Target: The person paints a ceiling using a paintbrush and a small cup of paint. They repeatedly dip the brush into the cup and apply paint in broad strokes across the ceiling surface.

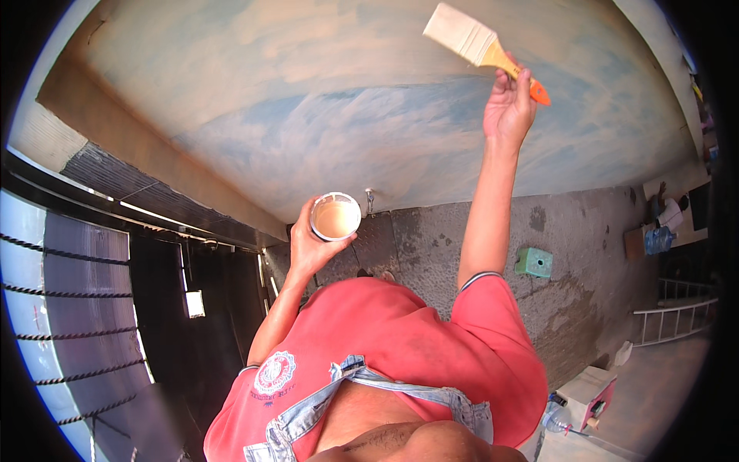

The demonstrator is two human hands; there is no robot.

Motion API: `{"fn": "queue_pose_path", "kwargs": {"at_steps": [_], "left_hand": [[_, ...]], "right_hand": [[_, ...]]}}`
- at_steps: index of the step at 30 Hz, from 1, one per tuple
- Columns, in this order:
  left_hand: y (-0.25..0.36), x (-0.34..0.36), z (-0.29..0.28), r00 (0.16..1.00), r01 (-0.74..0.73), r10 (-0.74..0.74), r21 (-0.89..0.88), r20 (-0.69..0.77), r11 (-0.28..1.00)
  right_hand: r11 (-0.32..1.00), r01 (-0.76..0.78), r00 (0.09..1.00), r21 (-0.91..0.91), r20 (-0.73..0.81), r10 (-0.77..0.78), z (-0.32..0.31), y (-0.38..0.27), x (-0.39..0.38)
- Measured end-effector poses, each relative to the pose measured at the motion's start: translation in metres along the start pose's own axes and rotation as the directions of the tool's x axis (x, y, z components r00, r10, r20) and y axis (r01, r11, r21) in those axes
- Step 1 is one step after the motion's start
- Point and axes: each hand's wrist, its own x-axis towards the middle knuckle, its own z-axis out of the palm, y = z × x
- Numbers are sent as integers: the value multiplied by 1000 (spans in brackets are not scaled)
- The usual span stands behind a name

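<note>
My left hand [312, 246] is closed around a round cup [335, 219] of pale peach paint, at the middle of the view. My right hand [508, 108] is raised at the upper right, fingers closed on the yellow, orange-tipped handle of a wide flat brush [460, 35] with pale bristles. The brush lies against or just off a wall [323, 131] painted in cloudy pale blue and peach; I cannot tell whether it touches. A small metal tap [371, 200] sticks out low on the wall, just beyond the cup.
A green stool [533, 262] stands on the grey paving [570, 231]. Another person [671, 215] is at far right beside a blue water bottle [658, 241]. A metal ladder [677, 322] and a box [586, 389] lie rightward. Dark roped railing [69, 292] runs along the left.
</note>
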Motion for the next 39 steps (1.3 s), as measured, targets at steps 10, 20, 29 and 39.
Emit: {"fn": "queue_pose_path", "kwargs": {"at_steps": [10,20,29,39], "left_hand": [[-5,-7,-4,999,-14,14,-14,-37,1000],[-11,-9,-9,999,-35,34,-41,-37,999],[-8,-12,-8,999,-37,36,-38,-37,999],[-11,-15,-5,998,-58,56,-102,-19,993]], "right_hand": [[962,230,965,-147,166,-205,19,4,62],[720,514,852,-466,186,-489,-65,-73,123],[686,646,755,-335,152,-638,-17,-82,80],[883,415,888,-219,310,-340,68,9,48]]}}
